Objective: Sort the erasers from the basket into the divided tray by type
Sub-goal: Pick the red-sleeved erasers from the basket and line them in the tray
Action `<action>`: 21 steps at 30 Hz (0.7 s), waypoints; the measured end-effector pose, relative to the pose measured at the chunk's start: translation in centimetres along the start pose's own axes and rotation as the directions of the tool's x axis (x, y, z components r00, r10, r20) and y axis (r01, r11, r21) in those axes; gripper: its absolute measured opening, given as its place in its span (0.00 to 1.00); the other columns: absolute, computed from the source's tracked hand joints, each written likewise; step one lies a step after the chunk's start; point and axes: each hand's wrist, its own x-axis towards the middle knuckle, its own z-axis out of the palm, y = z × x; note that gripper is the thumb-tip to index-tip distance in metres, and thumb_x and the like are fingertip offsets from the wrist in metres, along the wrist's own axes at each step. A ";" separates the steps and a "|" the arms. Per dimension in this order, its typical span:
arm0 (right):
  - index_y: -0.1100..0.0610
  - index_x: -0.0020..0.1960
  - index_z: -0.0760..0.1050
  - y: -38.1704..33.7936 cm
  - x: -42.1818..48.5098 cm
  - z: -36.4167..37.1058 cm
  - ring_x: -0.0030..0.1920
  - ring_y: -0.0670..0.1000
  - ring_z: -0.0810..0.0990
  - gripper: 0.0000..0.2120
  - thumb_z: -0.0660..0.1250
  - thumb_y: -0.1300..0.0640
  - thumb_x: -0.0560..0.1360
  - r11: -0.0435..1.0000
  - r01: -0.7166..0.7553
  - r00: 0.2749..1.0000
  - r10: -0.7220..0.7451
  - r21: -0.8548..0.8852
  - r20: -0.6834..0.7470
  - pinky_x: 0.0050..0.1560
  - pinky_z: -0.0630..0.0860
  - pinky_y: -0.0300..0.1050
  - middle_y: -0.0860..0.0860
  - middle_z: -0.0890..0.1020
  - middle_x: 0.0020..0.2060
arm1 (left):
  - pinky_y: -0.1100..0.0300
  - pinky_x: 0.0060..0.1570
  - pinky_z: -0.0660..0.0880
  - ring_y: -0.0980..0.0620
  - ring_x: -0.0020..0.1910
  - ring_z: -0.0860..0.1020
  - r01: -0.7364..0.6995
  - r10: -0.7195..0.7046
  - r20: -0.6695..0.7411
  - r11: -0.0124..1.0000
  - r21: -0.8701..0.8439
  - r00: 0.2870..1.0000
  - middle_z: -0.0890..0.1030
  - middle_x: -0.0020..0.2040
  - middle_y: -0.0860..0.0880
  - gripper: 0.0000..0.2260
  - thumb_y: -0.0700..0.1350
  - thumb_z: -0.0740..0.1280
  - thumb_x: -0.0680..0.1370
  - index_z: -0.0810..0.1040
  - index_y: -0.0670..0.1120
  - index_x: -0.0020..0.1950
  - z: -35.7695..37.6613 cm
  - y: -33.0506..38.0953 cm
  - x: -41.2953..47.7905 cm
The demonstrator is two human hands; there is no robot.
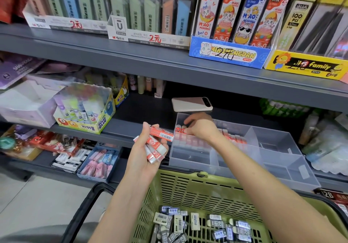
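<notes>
My left hand (144, 148) grips a bunch of red-and-white sleeved erasers (157, 149) just left of the clear divided tray (278, 160). My right hand (200, 128) reaches into the tray's back-left compartment and pinches a red eraser (178, 129) at the end of a row of red erasers (190, 141) standing there. Below my arms, the green basket (188, 188) holds several black, grey and white erasers (203, 225). The tray's other compartments look bare.
The tray stands on a grey shelf (143, 114) with a phone (192, 104) behind it and a glue-stick box (84, 111) to the left. Boxes of pink, blue and white erasers (98, 161) sit on the shelf below. Pencil-lead displays (231, 16) fill the upper shelf.
</notes>
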 end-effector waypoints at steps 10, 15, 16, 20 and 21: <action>0.50 0.43 0.82 -3.4 -6.6 -0.8 0.37 0.42 0.79 0.08 0.70 0.46 0.71 0.907 0.291 0.950 -0.313 0.303 0.023 0.40 0.76 0.37 0.45 0.83 0.36 | 0.62 0.28 0.77 0.52 0.31 0.80 -0.009 0.004 0.100 0.999 0.050 0.995 0.82 0.37 0.45 0.18 0.54 0.70 0.69 0.79 0.41 0.50 -0.1 0.0 -0.2; 0.52 0.45 0.82 -3.3 -8.4 -1.4 0.34 0.41 0.74 0.03 0.72 0.55 0.72 0.897 0.292 0.948 -0.318 0.333 0.027 0.39 0.74 0.38 0.48 0.82 0.34 | 0.61 0.29 0.77 0.53 0.30 0.80 -0.044 0.011 0.175 0.982 0.184 0.985 0.82 0.36 0.45 0.14 0.54 0.69 0.70 0.84 0.43 0.42 0.1 -0.3 -0.6; 0.52 0.44 0.83 -3.0 -8.8 -1.6 0.33 0.40 0.74 0.03 0.72 0.55 0.71 0.887 0.276 0.951 -0.309 0.370 0.032 0.37 0.73 0.36 0.47 0.82 0.33 | 0.61 0.29 0.77 0.53 0.30 0.80 -0.068 0.025 0.187 0.971 0.228 0.982 0.82 0.36 0.46 0.14 0.55 0.68 0.70 0.85 0.45 0.41 0.2 -0.3 -0.7; 0.55 0.36 0.83 0.5 -9.6 -4.3 0.27 0.39 0.75 0.05 0.75 0.54 0.66 0.800 0.124 0.988 -0.043 0.587 -0.149 0.29 0.69 0.32 0.45 0.81 0.27 | 0.61 0.29 0.77 0.53 0.31 0.80 -0.155 0.090 0.201 0.930 0.334 0.976 0.84 0.40 0.48 0.13 0.56 0.69 0.69 0.86 0.48 0.41 0.4 -0.3 -0.9; 0.55 0.34 0.82 1.9 -9.6 -5.3 0.27 0.40 0.75 0.08 0.75 0.51 0.64 0.806 0.090 0.967 0.071 0.585 -0.246 0.30 0.69 0.34 0.45 0.81 0.26 | 0.61 0.29 0.77 0.53 0.31 0.80 -0.163 0.096 0.204 0.925 0.344 0.974 0.84 0.40 0.48 0.13 0.56 0.69 0.68 0.85 0.48 0.41 0.5 -0.4 -1.0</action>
